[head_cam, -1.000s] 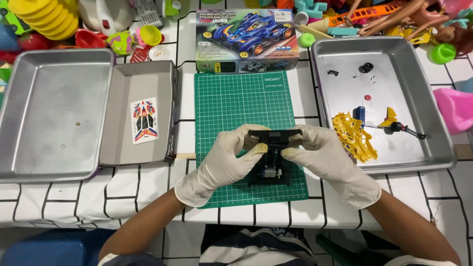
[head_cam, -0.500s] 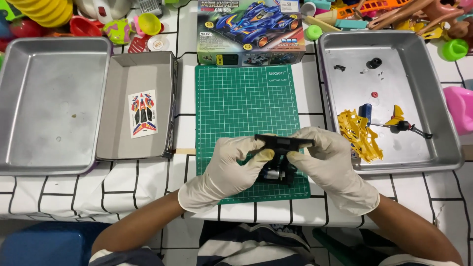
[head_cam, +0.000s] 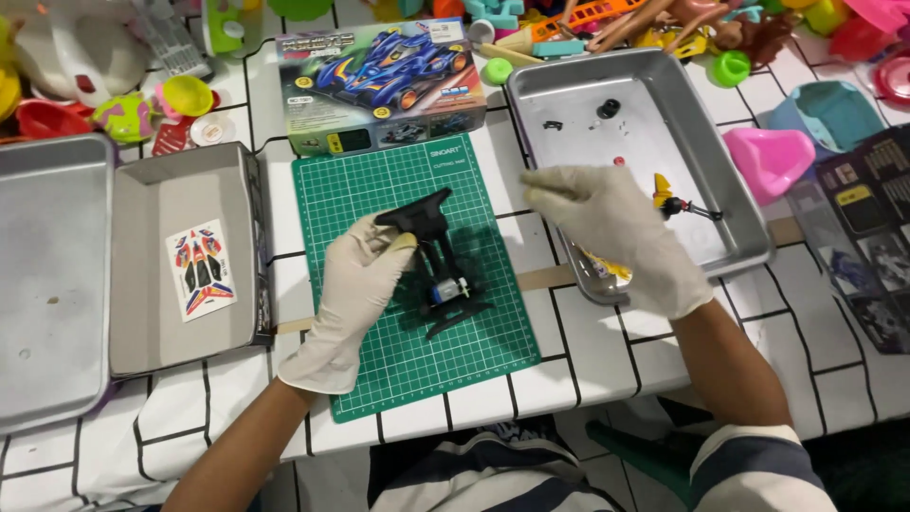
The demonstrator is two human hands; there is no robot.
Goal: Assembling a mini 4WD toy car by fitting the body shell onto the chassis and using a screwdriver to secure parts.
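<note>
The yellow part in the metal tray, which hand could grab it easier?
Probably the right hand: it is empty and hovers over the metal tray, beside the yellow part. The left hand is busy holding the black toy car frame over the green mat.

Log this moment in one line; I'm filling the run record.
left hand: holds black toy car chassis over green cutting mat | right hand: empty, above metal tray
</note>
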